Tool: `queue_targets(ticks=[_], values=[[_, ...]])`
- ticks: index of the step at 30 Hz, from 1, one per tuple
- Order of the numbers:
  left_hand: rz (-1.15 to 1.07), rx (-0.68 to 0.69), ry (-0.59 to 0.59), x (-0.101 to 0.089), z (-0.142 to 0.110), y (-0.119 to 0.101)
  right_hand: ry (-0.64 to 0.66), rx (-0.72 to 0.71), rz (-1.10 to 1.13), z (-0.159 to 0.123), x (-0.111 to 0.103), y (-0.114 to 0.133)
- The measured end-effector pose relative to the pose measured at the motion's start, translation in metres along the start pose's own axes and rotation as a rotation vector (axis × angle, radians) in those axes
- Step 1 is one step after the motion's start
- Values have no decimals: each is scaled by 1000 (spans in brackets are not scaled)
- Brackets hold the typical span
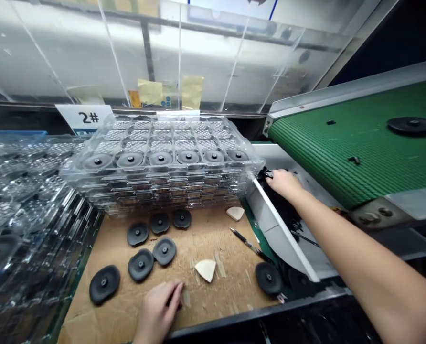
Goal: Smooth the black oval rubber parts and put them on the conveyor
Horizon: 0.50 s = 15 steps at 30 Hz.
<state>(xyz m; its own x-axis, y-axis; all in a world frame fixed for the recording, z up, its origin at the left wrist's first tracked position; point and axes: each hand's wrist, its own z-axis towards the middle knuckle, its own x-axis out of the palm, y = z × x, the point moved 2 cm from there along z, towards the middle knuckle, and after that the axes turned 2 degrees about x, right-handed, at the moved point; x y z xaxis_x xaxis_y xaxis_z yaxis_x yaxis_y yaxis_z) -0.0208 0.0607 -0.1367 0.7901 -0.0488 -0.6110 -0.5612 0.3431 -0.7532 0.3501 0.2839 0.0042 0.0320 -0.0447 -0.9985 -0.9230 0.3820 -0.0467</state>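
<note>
The right hand (284, 184) reaches into the far end of the white bin (283, 228), its fingertips sunk among small black pieces (265, 173); the fingers look drawn together, but whether they pinch one piece I cannot tell. Its forearm hides part of the bin's inside, and the dark heap below the wrist is too shadowed to sort into single parts. The left hand (157, 306) rests on the cardboard (120, 320) with fingers curled in and thumb close to them; whether anything is inside that curl cannot be made out, and its wrist is cut off by the bottom edge.

Left of the right hand stands a stack of clear trays (163, 179), the top one carrying six black discs in its nearest row. More clear trays (37, 191) lie beyond the left hand to its left, blurred and cut off by the picture's side. Right of the right hand, a green belt (327, 153) bears another disc and small black bits.

The small pieces at the right fingertips look glossy and irregular. Ahead and left of the left hand lie six loose discs (140, 264), matt, rounded, slightly dished, each with a raised hub in the middle
</note>
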Motion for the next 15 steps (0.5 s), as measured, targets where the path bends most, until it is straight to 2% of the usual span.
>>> queue_targets(ticks=[3, 7, 12, 14, 15], values=[[-6, -24, 6, 2, 0, 0, 71, 47, 18, 11, 7, -1], [-55, -68, 21, 4, -1, 2, 37, 37, 73, -12, -9, -8], [-201, -166, 52, 1, 3, 3, -90, -65, 244, -87, -39, -16], [-297, -236, 58, -2, 5, -2, -19, -115, 517, -125, -37, -14], [-353, -279, 59, -3, 5, -6, 89, -132, 735, -145, -32, -10]])
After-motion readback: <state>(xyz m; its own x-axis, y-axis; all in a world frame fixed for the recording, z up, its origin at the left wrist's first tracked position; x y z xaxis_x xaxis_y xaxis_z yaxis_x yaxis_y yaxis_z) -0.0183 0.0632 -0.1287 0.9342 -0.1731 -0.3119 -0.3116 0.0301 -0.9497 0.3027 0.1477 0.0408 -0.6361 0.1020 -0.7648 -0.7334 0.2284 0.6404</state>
